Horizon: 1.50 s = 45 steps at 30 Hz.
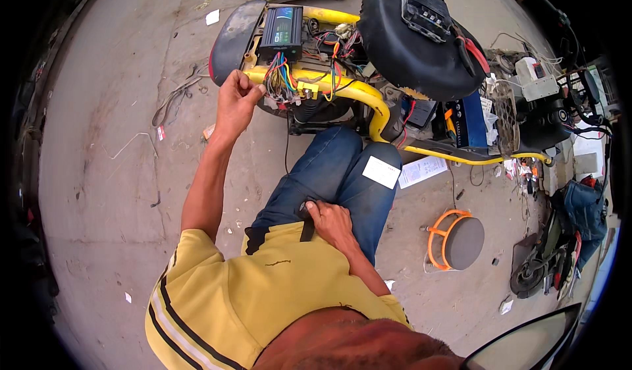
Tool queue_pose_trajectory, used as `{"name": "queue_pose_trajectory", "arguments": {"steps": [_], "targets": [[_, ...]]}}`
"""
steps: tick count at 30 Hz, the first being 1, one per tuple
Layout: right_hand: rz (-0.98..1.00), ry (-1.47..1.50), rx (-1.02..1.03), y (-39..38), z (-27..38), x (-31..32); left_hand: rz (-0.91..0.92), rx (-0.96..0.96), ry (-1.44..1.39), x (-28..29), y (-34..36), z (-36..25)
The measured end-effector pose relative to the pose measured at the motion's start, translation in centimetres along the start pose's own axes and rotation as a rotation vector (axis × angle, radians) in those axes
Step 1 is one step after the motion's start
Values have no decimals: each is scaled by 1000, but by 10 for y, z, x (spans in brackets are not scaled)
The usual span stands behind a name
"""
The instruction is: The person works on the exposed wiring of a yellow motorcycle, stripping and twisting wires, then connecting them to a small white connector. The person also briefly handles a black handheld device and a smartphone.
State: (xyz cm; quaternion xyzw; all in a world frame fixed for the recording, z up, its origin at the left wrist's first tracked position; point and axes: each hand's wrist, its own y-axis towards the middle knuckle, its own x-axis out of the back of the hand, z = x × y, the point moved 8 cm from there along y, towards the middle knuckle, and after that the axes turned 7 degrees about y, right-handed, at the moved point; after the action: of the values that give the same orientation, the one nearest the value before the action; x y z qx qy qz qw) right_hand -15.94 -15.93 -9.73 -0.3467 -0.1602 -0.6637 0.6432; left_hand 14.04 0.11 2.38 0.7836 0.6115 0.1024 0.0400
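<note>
My left hand point(237, 105) is raised beside the yellow frame tube point(355, 91) of a partly opened electric scooter, its thumb and forefinger pinched together. What they hold, if anything, is too small to make out. Close to those fingertips hangs a bundle of coloured wires point(282, 74) from a black finned controller box point(283, 29). A yellow connector point(307, 88) sits by the tube. My right hand point(331, 223) rests on my lap with curled fingers, against a small dark thing near a black strap point(307, 230); its grip is partly hidden.
On the black seat point(395, 47) lie another finned controller point(424, 13) and red-handled pliers point(473, 52). A white card point(381, 172) rests on my knee, and a printed sheet point(421, 170) lies beside it. An orange-framed round stool point(463, 243) stands on the floor at right.
</note>
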Motion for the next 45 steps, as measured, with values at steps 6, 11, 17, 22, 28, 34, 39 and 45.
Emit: {"name": "queue_pose_trajectory", "arguments": {"steps": [6, 11, 17, 22, 28, 34, 39, 45], "targets": [[-14, -22, 5, -3, 8, 5, -25, 10, 106, 0, -4, -7], [0, -56, 2, -3, 3, 5, -65, 18, 96, 2, -4, -10], [-60, -51, -85, -10, 4, 22, -1, 23, 136, -6, -2, -17], [-123, 0, 44, -20, 19, 44, -65, 83, 186, 17, -26, -17], [-628, 127, 131, -43, -9, 119, -203, -103, 105, 27, -83, -28], [-850, -200, -36, -43, -42, 164, 506, -363, 501, -83, -182, -34], [-687, 55, -235, -23, -69, 160, 815, -476, 751, -143, -227, -28], [-834, 263, -157, -28, -80, 158, 926, -599, 886, -155, -236, -1]]}}
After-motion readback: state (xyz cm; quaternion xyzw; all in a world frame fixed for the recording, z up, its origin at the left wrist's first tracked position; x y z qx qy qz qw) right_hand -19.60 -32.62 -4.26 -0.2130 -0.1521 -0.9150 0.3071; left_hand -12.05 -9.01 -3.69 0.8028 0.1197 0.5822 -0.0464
